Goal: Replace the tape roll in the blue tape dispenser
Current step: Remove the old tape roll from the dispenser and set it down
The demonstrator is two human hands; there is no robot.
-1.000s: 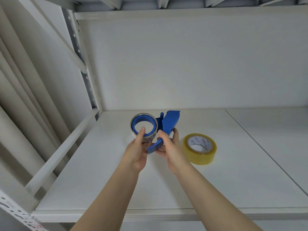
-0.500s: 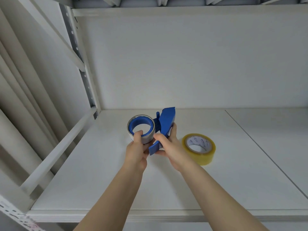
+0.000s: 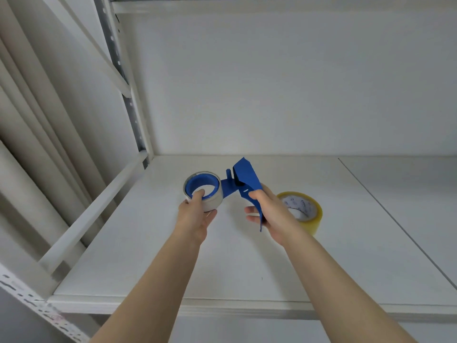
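The blue tape dispenser is held in the air above the white shelf, between both hands. Its handle is gripped by the right hand: the thumb is laid on top, and the fingers are curled round from below, their tips showing to the left of the handle's edge. The clear tape roll on the dispenser's blue hub is pinched by the left hand, with the thumb hooked over the near rim into the hub's opening and the other fingers tucked under the roll. Whether the roll is fully seated on the hub cannot be told from this angle. A yellow tape roll is laid flat on the shelf just beyond the right hand's knuckles, partly hidden by them.
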